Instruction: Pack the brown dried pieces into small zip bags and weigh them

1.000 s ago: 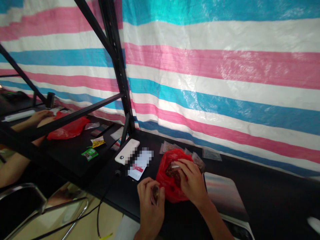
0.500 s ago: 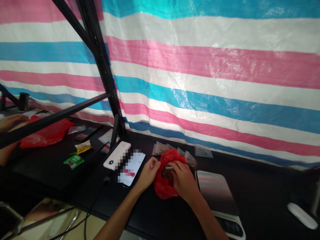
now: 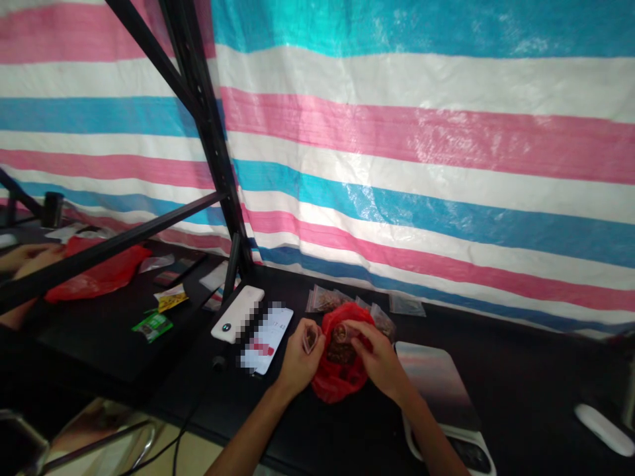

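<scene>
A red plastic bag [image 3: 337,377] with dark brown contents lies on the black table [image 3: 520,390] between my hands. My left hand [image 3: 300,360] holds a small clear packet [image 3: 311,337] at the bag's left edge. My right hand [image 3: 380,360] rests on the bag's open mouth and pinches a small item from the brown contents [image 3: 341,332]. Several small clear packets [image 3: 325,299] lie just behind the bag.
A steel-topped scale [image 3: 436,390] sits right of the bag. A white power bank [image 3: 238,313] and a phone [image 3: 268,338] lie to the left. Black rack bars [image 3: 208,132] rise at left. Another person's hands [image 3: 30,258] and a red bag [image 3: 99,271] are far left. A white object [image 3: 602,428] lies at right.
My left hand moved from near my body up to the bag's left edge with the small packet. My right hand stayed on the bag. The view shifted slightly.
</scene>
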`<state>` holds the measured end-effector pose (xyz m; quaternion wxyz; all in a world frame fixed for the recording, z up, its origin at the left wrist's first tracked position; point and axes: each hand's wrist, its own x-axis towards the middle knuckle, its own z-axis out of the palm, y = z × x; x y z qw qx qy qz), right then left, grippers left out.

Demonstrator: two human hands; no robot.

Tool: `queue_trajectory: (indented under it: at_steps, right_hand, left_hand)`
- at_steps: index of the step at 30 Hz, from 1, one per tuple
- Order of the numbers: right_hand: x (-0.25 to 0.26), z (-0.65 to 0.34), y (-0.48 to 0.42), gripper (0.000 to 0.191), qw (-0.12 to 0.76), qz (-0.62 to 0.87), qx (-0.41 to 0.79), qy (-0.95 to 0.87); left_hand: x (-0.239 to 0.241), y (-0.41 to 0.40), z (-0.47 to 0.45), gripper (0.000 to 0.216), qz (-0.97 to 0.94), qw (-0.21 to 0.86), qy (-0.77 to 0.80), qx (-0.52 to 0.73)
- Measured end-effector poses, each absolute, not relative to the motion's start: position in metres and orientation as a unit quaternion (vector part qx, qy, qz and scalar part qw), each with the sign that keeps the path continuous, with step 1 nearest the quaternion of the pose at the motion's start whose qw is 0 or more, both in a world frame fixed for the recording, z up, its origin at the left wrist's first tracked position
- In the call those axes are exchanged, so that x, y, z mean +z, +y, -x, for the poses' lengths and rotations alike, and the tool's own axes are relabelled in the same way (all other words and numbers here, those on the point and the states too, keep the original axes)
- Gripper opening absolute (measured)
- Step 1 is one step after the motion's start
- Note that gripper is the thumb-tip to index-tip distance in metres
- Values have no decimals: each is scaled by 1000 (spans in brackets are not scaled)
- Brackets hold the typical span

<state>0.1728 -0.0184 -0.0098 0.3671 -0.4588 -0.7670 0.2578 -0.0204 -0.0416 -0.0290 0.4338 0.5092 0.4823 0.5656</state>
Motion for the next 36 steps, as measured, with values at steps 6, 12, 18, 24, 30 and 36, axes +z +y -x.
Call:
queue_trajectory:
  at_steps: [6,12,18,24,30,36]
  right_hand:
    - [1,-163,-31,31,417,431,277,-751]
    - [-3,-157,-39,28,433,353,152,-815]
    - [-3,-159,-37,26,431,378,119,-811]
    - [1,-171,-30,22,463,448,104,-757]
    - [1,-174,-26,29,300,489,84,-815]
    - [1,-177,-27,42,244,490,92,-832]
  left_hand:
    - [-33,-48,16,5,-630,336,493,497]
    - [-33,-48,18,15,-680,277,490,470]
    - [-31,-46,19,16,-656,281,499,492]
    - [-34,-48,19,12,-632,267,514,515]
    - [-33,-46,19,28,-619,304,514,511]
    - [-29,-44,18,36,-626,360,498,480]
